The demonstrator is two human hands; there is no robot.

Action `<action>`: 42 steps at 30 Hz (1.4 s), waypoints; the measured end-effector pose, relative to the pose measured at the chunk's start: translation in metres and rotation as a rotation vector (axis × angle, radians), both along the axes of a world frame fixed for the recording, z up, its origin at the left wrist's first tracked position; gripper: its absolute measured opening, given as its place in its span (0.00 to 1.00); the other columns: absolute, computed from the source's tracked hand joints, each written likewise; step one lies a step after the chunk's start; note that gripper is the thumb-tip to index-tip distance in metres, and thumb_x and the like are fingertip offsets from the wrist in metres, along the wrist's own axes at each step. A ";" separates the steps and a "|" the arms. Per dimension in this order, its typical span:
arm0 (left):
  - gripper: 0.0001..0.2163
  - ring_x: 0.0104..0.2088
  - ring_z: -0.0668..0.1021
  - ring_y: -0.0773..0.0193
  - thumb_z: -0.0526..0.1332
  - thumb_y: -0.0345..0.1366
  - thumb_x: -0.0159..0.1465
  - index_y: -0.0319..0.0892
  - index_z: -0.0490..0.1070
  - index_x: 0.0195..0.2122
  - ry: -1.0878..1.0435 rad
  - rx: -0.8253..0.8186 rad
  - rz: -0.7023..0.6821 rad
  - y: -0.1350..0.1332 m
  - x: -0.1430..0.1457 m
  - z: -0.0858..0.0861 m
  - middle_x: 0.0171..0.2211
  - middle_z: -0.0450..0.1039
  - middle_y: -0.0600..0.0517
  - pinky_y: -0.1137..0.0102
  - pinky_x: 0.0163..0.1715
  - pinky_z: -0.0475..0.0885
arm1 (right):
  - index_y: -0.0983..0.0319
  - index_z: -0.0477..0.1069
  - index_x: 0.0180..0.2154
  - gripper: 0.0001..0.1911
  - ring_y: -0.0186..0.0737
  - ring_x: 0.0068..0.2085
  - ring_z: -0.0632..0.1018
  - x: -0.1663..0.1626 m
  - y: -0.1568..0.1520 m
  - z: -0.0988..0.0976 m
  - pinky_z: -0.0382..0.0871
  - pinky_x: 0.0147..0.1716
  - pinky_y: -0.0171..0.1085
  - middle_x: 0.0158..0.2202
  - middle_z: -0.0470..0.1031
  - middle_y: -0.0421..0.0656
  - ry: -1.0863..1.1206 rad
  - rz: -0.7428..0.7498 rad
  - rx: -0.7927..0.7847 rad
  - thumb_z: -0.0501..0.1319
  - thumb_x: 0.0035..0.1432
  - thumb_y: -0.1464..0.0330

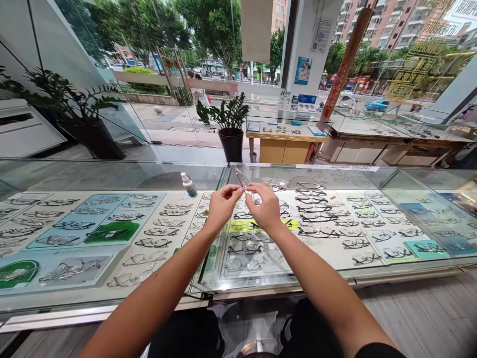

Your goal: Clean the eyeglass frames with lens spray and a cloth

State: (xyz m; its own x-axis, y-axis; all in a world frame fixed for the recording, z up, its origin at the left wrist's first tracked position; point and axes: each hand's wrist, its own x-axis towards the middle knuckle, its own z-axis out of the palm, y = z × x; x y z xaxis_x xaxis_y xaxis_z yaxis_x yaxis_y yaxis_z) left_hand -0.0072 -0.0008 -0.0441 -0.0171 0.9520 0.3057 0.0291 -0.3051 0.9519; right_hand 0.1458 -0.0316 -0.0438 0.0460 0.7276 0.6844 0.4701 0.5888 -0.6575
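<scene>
A pair of thin-framed eyeglasses (pixel 241 175) is held up above the glass counter, tilted on its side. My left hand (pixel 223 204) pinches it from the left with thumb and fingertips. From the other side my right hand (pixel 265 203) also grips it, its fingertips nearly touching those of the left. Part of the frame is hidden behind my fingers. To the left of my hands, a small white spray bottle (pixel 189 185) with a blue-green label stands upright on the countertop.
Beneath the glass countertop (pixel 219 284) lie several rows of eyeglasses (pixel 316 218), some on blue trays (pixel 97 219). Beyond the counter stand a potted plant (pixel 231 141) and a wooden display case (pixel 286 144). Another potted plant (pixel 89 136) is at the far left, near large windows.
</scene>
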 end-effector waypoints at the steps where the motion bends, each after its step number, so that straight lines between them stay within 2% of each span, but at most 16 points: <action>1: 0.18 0.30 0.73 0.66 0.74 0.52 0.58 0.41 0.81 0.36 0.014 0.014 0.009 0.001 -0.001 0.001 0.28 0.76 0.53 0.70 0.33 0.69 | 0.56 0.79 0.42 0.06 0.48 0.52 0.82 0.001 0.000 0.002 0.72 0.55 0.47 0.52 0.83 0.48 0.021 0.015 -0.014 0.63 0.66 0.67; 4: 0.16 0.26 0.69 0.67 0.71 0.51 0.60 0.41 0.79 0.35 0.097 0.027 0.009 0.007 -0.007 0.008 0.26 0.72 0.55 0.70 0.28 0.65 | 0.56 0.77 0.37 0.05 0.47 0.48 0.81 0.007 0.001 0.007 0.72 0.49 0.45 0.50 0.84 0.47 0.072 0.026 -0.047 0.62 0.66 0.66; 7: 0.14 0.24 0.67 0.66 0.68 0.49 0.62 0.42 0.77 0.33 0.297 0.041 -0.017 0.020 -0.012 0.024 0.23 0.69 0.55 0.69 0.26 0.62 | 0.56 0.69 0.27 0.14 0.45 0.37 0.77 0.012 0.001 0.012 0.68 0.40 0.43 0.35 0.80 0.45 0.055 -0.069 -0.004 0.59 0.68 0.64; 9: 0.11 0.25 0.68 0.65 0.65 0.45 0.63 0.43 0.75 0.32 0.489 0.092 -0.048 0.032 -0.010 0.038 0.23 0.69 0.55 0.69 0.27 0.62 | 0.56 0.62 0.22 0.20 0.42 0.30 0.71 0.011 -0.002 0.013 0.63 0.34 0.43 0.25 0.72 0.43 -0.025 -0.098 0.032 0.57 0.68 0.63; 11: 0.08 0.27 0.70 0.64 0.62 0.42 0.63 0.43 0.74 0.33 0.719 0.186 -0.103 0.045 -0.002 0.052 0.26 0.72 0.54 0.68 0.29 0.62 | 0.56 0.57 0.19 0.24 0.40 0.27 0.67 0.006 -0.007 0.012 0.58 0.32 0.42 0.20 0.66 0.41 -0.135 -0.054 0.052 0.57 0.68 0.63; 15: 0.07 0.30 0.73 0.61 0.59 0.39 0.66 0.44 0.75 0.35 1.145 0.366 -0.279 0.069 0.026 0.067 0.31 0.77 0.51 0.67 0.30 0.60 | 0.57 0.56 0.16 0.27 0.36 0.22 0.64 -0.005 -0.014 0.008 0.52 0.28 0.41 0.15 0.60 0.38 -0.286 0.058 0.047 0.59 0.66 0.63; 19: 0.08 0.38 0.79 0.57 0.58 0.37 0.68 0.44 0.77 0.39 1.379 0.452 -0.398 0.086 0.057 0.057 0.40 0.82 0.48 0.67 0.33 0.63 | 0.58 0.58 0.14 0.28 0.34 0.21 0.63 -0.007 -0.015 0.008 0.51 0.27 0.40 0.14 0.59 0.37 -0.319 0.069 0.060 0.60 0.65 0.63; 24: 0.07 0.37 0.80 0.57 0.59 0.34 0.67 0.44 0.77 0.39 1.468 0.484 -0.440 0.094 0.079 0.037 0.40 0.82 0.46 0.67 0.33 0.65 | 0.59 0.62 0.13 0.28 0.34 0.20 0.63 -0.007 -0.016 0.009 0.50 0.26 0.40 0.13 0.62 0.37 -0.359 0.070 0.049 0.60 0.66 0.63; 32: 0.09 0.36 0.81 0.56 0.59 0.33 0.67 0.44 0.80 0.39 1.528 0.472 -0.461 0.096 0.092 0.029 0.39 0.83 0.45 0.67 0.35 0.68 | 0.59 0.70 0.16 0.26 0.34 0.21 0.67 -0.010 -0.019 0.013 0.50 0.26 0.38 0.15 0.68 0.37 -0.413 0.095 -0.031 0.61 0.67 0.63; 37: 0.08 0.35 0.81 0.55 0.61 0.33 0.65 0.44 0.81 0.37 1.575 0.442 -0.472 0.098 0.096 0.024 0.38 0.83 0.45 0.66 0.36 0.69 | 0.59 0.69 0.15 0.26 0.33 0.21 0.66 -0.011 -0.019 0.013 0.49 0.26 0.38 0.15 0.66 0.36 -0.420 0.114 -0.042 0.60 0.67 0.62; 42: 0.08 0.35 0.81 0.55 0.63 0.36 0.63 0.46 0.82 0.38 1.593 0.398 -0.470 0.104 0.099 0.027 0.37 0.84 0.46 0.66 0.36 0.69 | 0.60 0.63 0.14 0.28 0.32 0.20 0.61 -0.011 -0.019 0.013 0.48 0.25 0.38 0.14 0.64 0.35 -0.401 0.133 -0.046 0.60 0.66 0.62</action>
State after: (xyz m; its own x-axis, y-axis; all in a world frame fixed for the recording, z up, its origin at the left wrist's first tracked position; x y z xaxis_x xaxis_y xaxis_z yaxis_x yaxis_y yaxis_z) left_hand 0.0917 0.1027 -0.0176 0.7559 0.6522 -0.0563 0.6497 -0.7580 -0.0583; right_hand 0.1346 -0.0507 -0.0307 -0.3139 0.7391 0.5960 0.6159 0.6362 -0.4646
